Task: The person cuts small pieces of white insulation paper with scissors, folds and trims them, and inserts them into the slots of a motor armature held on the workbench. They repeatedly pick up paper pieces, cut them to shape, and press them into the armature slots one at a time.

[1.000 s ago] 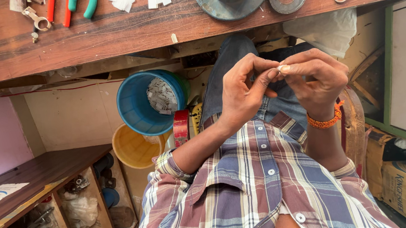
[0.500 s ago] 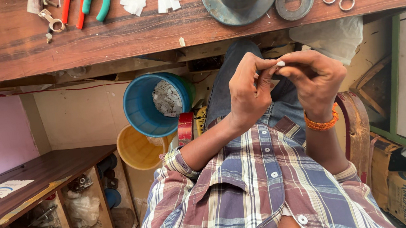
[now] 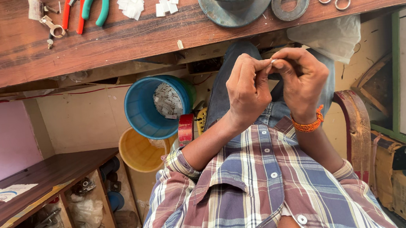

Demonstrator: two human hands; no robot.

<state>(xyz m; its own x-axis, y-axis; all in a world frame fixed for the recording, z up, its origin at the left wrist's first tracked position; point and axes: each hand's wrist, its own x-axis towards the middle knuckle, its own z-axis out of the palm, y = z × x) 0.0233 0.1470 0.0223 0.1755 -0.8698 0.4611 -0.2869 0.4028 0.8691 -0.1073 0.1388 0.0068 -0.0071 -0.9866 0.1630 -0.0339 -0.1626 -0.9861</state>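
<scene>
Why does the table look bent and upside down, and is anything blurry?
In the head view, the wide lens bows the bench edge, and the downward tilt puts it at the top. Light is soft daylight, no hard glare. The left hand and right hand are sharp; the white bit they pinch is too small to make out.

Open air below bench edge [image 3: 158, 54]; blue bucket [image 3: 144, 109] blocks left side, prob. tape rolls [image 3: 187, 129] beside it.

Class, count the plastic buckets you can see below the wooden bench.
2. A blue bucket lies left of the left hand; a yellow bucket sits just beneath it. Others may be hidden.
</scene>
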